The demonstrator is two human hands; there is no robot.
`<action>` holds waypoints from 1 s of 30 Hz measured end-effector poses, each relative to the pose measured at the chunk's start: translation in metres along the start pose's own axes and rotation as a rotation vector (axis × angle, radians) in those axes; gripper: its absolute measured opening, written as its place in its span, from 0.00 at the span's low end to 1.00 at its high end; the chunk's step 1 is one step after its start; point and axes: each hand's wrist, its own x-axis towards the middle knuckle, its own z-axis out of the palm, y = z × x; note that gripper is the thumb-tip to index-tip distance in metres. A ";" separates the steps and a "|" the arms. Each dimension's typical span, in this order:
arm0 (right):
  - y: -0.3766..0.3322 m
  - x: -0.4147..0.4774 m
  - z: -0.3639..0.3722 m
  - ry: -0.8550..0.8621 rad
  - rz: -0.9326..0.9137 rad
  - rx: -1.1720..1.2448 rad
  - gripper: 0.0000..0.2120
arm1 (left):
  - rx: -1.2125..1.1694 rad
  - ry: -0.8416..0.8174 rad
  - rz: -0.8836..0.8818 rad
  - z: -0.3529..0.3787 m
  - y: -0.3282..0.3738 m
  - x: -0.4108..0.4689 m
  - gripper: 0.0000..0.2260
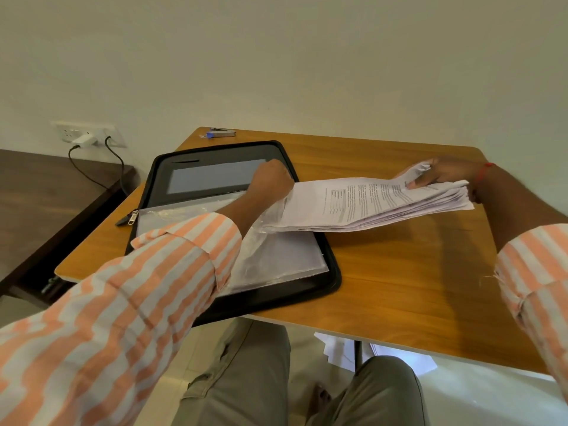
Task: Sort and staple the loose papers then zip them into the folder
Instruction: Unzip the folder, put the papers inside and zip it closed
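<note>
A person is sitting at a wooden table [399, 272]. The right hand [442, 175] is gripping a thick stack of papers [378, 204] at centre right, its far end reaching over the open black folder [330, 272]. The left hand [270, 179] is closed, pinching a clear plastic sleeve [276, 256] open. A stapler [222, 132] is lying beyond the folder at upper centre; a wall socket [89, 133] is sitting at upper left.

We cannot read the print on the stack of papers [368, 204]. Beside it, our left hand [270, 179] hides the plastic sleeve's [276, 256] opening. Beyond it, the stapler [222, 132] is too small to make out.
</note>
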 end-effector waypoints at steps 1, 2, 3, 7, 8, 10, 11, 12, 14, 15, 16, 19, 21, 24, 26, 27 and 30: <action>-0.002 -0.001 0.001 0.015 -0.007 -0.027 0.10 | -0.006 0.002 -0.007 0.000 0.000 0.000 0.10; -0.003 -0.003 0.000 0.017 -0.011 -0.028 0.10 | -0.014 0.002 -0.011 0.001 -0.001 0.000 0.09; -0.002 -0.003 0.000 0.000 -0.009 -0.009 0.10 | -0.018 -0.001 -0.013 0.002 -0.001 0.001 0.09; -0.001 0.000 0.002 0.022 0.053 0.230 0.11 | -0.018 -0.042 -0.020 0.003 0.001 -0.003 0.07; 0.000 0.002 0.003 0.022 0.072 0.293 0.11 | -0.015 -0.055 -0.022 0.004 0.001 -0.005 0.07; 0.005 0.008 0.004 -0.012 0.133 0.379 0.13 | -0.024 -0.068 -0.025 0.006 0.000 -0.008 0.08; 0.010 0.010 0.004 -0.024 0.178 0.423 0.14 | -0.037 -0.073 -0.027 0.007 0.000 -0.011 0.08; 0.016 0.011 0.004 -0.025 0.208 0.479 0.15 | -0.051 -0.078 -0.036 0.008 0.000 -0.013 0.08; 0.034 0.012 0.008 0.011 0.199 0.606 0.18 | -0.084 -0.081 -0.057 0.012 -0.003 -0.016 0.07; 0.044 0.011 0.010 0.032 0.172 0.655 0.20 | -0.107 -0.071 -0.060 0.014 -0.004 -0.017 0.07; 0.053 0.008 0.015 0.047 0.141 0.685 0.21 | -0.132 -0.057 -0.062 0.015 -0.005 -0.018 0.07; 0.077 -0.001 0.027 0.045 0.128 0.725 0.21 | -0.187 -0.030 -0.074 0.015 -0.005 -0.024 0.08; 0.089 -0.005 0.029 0.052 0.104 0.661 0.20 | -0.238 -0.020 -0.086 0.012 -0.005 -0.030 0.08; 0.089 -0.006 0.031 0.157 0.077 0.436 0.19 | -0.275 -0.023 -0.060 0.010 -0.008 -0.038 0.10; 0.081 -0.007 0.031 0.257 0.052 0.247 0.18 | -0.260 -0.023 -0.047 0.012 -0.010 -0.041 0.11; 0.077 -0.007 0.030 0.315 0.037 0.118 0.17 | -0.251 -0.019 -0.054 0.013 -0.011 -0.042 0.10; 0.069 -0.004 0.016 0.359 0.012 -0.097 0.17 | -0.246 -0.008 -0.075 0.012 -0.012 -0.042 0.10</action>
